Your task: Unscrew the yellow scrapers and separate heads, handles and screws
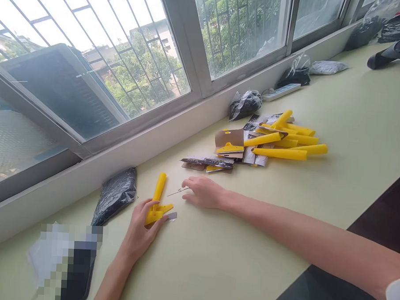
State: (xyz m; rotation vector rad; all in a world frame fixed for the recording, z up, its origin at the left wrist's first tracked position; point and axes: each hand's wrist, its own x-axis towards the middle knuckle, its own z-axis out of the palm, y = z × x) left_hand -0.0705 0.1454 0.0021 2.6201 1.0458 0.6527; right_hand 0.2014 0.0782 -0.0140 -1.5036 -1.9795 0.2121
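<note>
My left hand [141,229] is closed around the head of a yellow plastic scraper [159,186], whose round handle points toward the window. Beside my left thumb a flat grey blade-like piece [172,216] sticks out; whether it is joined to the scraper cannot be made out. Just to the right, my right hand [203,192] is low over the table, its thumb and fingers pinched on a thin metal rod [175,193]. The rod's tip points left toward the scraper, apart from it. Its other end is hidden by my fingers.
Yellow handles [282,153] and printed cardboard sleeves [216,161] lie heaped beyond my right hand. A bag of dark parts [117,193] rests by the window sill, with another dark bag [245,105] farther along. A power strip [282,92] and a black phone-like object [78,273] also lie here.
</note>
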